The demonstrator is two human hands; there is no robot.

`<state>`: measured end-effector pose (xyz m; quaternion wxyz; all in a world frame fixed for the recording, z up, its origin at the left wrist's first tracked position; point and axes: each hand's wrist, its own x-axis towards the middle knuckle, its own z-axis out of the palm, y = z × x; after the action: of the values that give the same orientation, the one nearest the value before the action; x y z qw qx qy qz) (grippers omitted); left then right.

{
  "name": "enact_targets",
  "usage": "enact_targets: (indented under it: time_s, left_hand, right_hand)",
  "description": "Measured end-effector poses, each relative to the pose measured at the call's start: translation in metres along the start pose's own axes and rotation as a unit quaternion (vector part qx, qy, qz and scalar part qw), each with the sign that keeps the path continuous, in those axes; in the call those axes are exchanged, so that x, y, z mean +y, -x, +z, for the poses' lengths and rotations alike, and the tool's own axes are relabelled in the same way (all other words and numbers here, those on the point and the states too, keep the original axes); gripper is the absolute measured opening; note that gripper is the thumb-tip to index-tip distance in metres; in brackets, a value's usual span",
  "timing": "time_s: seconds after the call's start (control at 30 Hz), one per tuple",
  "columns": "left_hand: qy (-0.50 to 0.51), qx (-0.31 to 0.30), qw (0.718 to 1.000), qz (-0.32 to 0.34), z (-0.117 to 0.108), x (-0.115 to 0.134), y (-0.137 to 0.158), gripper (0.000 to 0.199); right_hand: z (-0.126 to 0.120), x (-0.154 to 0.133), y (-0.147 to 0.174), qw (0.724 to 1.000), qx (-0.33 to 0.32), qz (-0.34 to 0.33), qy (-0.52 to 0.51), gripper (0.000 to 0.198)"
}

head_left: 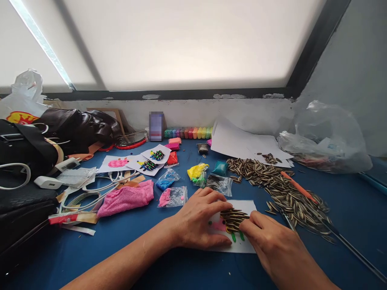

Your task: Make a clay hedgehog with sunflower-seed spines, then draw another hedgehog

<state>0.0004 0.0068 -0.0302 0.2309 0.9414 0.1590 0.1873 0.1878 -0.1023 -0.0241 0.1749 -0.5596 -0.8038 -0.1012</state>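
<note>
On a white sheet of paper (251, 206) in front of me lies a small clay figure with a pink head (218, 225), green feet and a back packed with striped sunflower seeds (235, 217). My left hand (201, 219) rests over the sheet's left side, thumb and forefinger spread around the figure. At the right edge of the seeds, the fingers of my right hand (266, 237) are pinched together; whatever is between their tips is hidden. A large pile of sunflower seeds (290, 197) spreads beyond my right hand, with an orange-handled tool (298, 186) lying on it.
Bags of yellow (197, 171), blue (167, 180) and pink clay (172, 197) lie ahead. Finished pictures (148, 163), a pink towel (127, 198) and white cables (99, 189) are left. White paper (238, 139) and a plastic bag (332, 137) stand at the back right.
</note>
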Motion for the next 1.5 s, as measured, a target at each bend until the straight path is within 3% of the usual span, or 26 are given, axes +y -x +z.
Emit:
enact_targets:
  time_s: [0.27,0.43,0.67,0.83,1.1,1.3,1.5]
  left_hand:
    - [-0.004,0.006,1.0,0.008,0.001,-0.002,0.001,0.067]
    - [0.003,0.009,1.0,0.008,0.001,-0.003,0.001,0.069]
    - [0.069,0.031,0.997,-0.034,-0.004,0.002,0.002,0.046]
    - [0.02,0.041,0.998,-0.043,0.002,-0.002,0.001,0.039]
    - [-0.087,0.047,0.993,-0.062,0.012,-0.008,0.002,0.037]
    - [-0.107,0.031,0.99,-0.081,0.016,-0.012,0.004,0.041]
    - [-0.094,0.083,0.991,-0.048,0.011,-0.007,0.003,0.036]
  right_hand:
    - [-0.012,0.003,0.001,0.999,0.021,0.011,0.024,0.031]
    - [-0.023,0.026,0.001,0.995,0.033,0.085,0.047,0.03]
    - [-0.016,0.054,0.004,0.981,0.004,0.179,0.075,0.043]
    - [-0.01,0.063,0.006,0.973,-0.014,0.212,0.086,0.038]
    - [-0.013,0.074,0.006,0.976,-0.048,0.205,0.049,0.026]
    - [-0.014,0.073,0.008,0.979,-0.082,0.185,0.026,0.017]
    - [0.0,0.073,0.009,0.983,-0.063,0.159,0.067,0.023]
